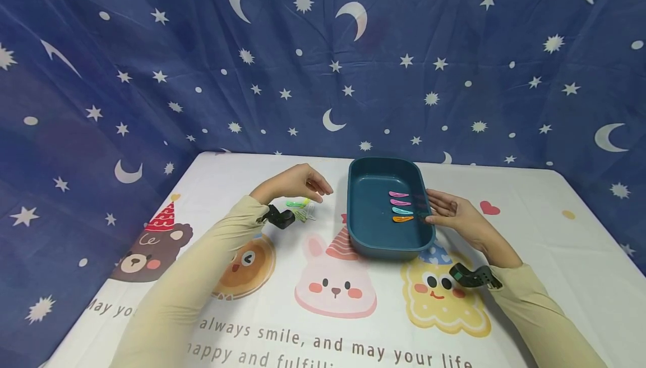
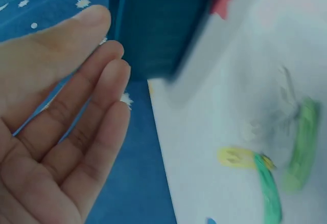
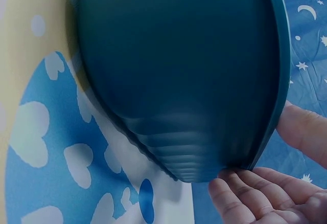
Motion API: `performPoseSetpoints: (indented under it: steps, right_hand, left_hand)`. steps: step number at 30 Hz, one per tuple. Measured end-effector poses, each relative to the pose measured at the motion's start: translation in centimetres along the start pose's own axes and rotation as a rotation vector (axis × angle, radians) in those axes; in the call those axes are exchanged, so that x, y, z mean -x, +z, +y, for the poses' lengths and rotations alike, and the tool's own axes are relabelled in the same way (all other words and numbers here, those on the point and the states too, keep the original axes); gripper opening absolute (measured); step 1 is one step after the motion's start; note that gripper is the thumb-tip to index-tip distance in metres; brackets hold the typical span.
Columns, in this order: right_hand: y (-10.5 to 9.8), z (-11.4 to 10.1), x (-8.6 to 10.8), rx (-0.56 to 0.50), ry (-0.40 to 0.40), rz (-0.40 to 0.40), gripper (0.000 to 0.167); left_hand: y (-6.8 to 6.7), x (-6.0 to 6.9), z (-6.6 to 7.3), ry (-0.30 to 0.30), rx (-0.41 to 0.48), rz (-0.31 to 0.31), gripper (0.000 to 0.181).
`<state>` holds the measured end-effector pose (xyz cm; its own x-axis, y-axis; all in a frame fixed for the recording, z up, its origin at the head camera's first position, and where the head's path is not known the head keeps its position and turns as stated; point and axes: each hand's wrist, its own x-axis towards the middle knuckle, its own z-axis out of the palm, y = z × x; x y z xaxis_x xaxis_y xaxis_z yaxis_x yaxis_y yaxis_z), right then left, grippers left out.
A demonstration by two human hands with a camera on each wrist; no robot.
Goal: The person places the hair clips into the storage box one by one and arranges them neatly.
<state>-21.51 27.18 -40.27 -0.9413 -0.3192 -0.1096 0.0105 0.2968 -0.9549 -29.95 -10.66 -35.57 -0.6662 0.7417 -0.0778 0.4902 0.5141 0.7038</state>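
A dark teal rectangular tub (image 1: 388, 242) stands on the table. My right hand (image 1: 461, 216) holds its right side, thumb at the rim and fingertips against the outer wall (image 3: 179, 81). Inside lie snap hair clips in a column: two pink, one light blue (image 1: 402, 211) and one orange (image 1: 402, 219). My left hand (image 1: 298, 182) hovers left of the tub, fingers loosely bent, holding nothing. Beneath it lies a small pile of hair clips: green (image 2: 302, 144), yellow (image 2: 237, 157) and pale ones, blurred in the left wrist view.
The white tablecloth (image 1: 545, 233) carries printed cartoon animals and lettering. A dark blue curtain (image 1: 282, 37) with moons and stars hangs behind the table and along its left side. A black wrist camera (image 1: 280, 216) sits on the left wrist.
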Motion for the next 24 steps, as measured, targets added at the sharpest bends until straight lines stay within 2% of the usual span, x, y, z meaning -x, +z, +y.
performPoseSetpoints:
  steps: [14,24]
  right_hand:
    - [0.0,-0.2,0.1,0.009,-0.008,-0.003,0.076]
    - [0.0,-0.2,0.2,0.001,-0.006,-0.005,0.077]
  left_hand:
    - [1.0,2.7,-3.5,-0.06,-0.083,0.052,0.021]
    - [1.5,3.5,-4.9,-0.118,-0.14,0.089,0.022]
